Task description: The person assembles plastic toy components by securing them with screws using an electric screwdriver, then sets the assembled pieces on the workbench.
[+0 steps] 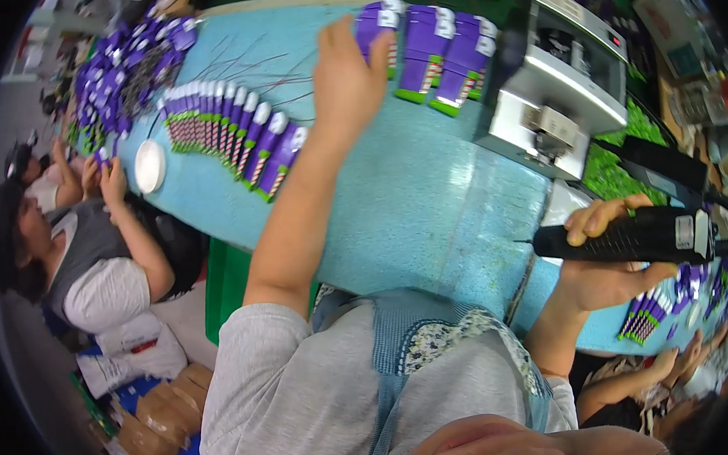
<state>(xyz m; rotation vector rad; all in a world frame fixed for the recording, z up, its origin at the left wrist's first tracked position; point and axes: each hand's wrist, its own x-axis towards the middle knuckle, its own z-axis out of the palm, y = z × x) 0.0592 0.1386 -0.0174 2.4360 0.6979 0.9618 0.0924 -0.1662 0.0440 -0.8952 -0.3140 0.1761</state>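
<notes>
My left hand [346,78] reaches to the far side of the table. Its fingers and thumb close around the edge of a purple plastic casing [375,27] with a white top end and a green lower end; part of the casing is hidden by the hand. Just right of it lie several like casings [426,44], side by side. At the right, my right hand [603,254] wraps round a black electric screwdriver [631,236], held level with its thin bit pointing left over the table.
A curved row of purple casings [233,127] lies left of my arm, with thin dark wires behind. Beyond are a heap of casings [133,62] and a white dish [150,165]. A metal machine [567,73] and green parts [611,171] stand right. Co-workers sit on both sides.
</notes>
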